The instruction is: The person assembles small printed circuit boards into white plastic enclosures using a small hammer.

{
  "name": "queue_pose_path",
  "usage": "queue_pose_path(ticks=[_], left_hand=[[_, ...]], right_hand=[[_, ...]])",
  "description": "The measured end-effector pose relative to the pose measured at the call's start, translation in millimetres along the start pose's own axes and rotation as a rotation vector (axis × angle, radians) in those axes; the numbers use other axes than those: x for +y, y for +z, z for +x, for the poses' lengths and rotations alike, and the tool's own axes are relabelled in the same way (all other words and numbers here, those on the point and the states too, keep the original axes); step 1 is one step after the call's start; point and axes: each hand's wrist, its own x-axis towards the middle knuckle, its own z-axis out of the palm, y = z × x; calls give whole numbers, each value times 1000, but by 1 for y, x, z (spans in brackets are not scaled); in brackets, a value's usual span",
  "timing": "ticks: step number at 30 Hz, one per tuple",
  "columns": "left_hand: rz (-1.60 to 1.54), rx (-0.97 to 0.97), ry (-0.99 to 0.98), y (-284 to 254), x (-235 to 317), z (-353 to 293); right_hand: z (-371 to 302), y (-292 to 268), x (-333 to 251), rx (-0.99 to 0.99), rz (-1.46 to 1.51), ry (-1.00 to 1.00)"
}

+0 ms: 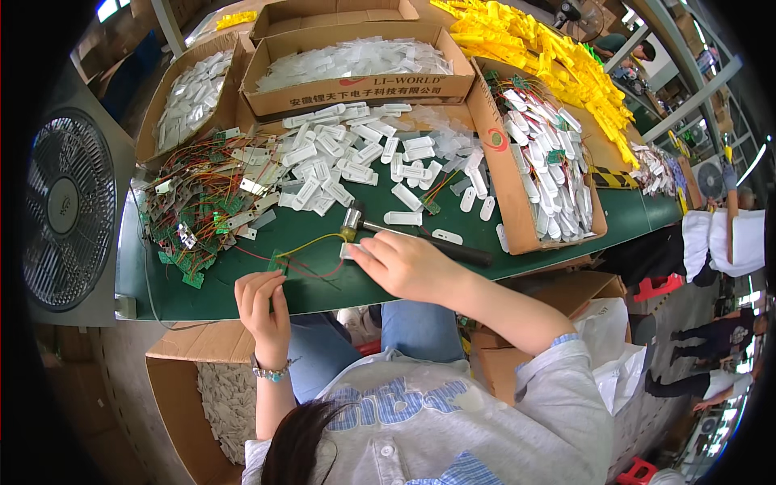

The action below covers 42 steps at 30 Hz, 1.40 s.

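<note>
Near the front edge of the green table, my left hand (263,309) pinches a small green circuit board (277,262) at its fingertips. Thin yellow and red wires (311,241) run from the board toward my right hand (414,268). That hand is closed on a small whitish piece (347,251) at the wires' other end; its exact kind is too small to tell. Just behind the right fingers lies a hammer (467,251), its black handle pointing right. A tangled heap of wired circuit boards (194,198) is left of my hands, and loose white plastic casings (323,158) are spread beyond them.
At the back, cardboard boxes hold clear plastic pieces (356,61). A long box (501,174) of wired white casings stands right, with yellow parts (541,56) behind it. A big fan (69,206) is at the left; an open box (174,412) of pale pieces sits below.
</note>
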Motion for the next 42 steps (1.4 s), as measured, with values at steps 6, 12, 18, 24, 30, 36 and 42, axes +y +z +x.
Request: queue_pose_path(ticks=[6,12,18,24,30,36,42], left_hand=[[-41,-37,-159,8,-8,4],[-35,-122,-168,5,-4,5],[-7,-138,-140,13,-1,10],[39,-125,-155,14,-2,8],[85,-126,-138,13,-2,7],[42,-133,-146,14,-3,6],[33,-160,-126,10,-5,2]], right_hand=[[15,-70,63,-1,16,66],[31,-157,150,116,-373,306],[-19,-184,241,8,-754,623],[5,-93,220,-107,-504,542],[97,44,128,-144,93,207],[130,103,102,-174,27,229],[125,59,64,-98,219,444]])
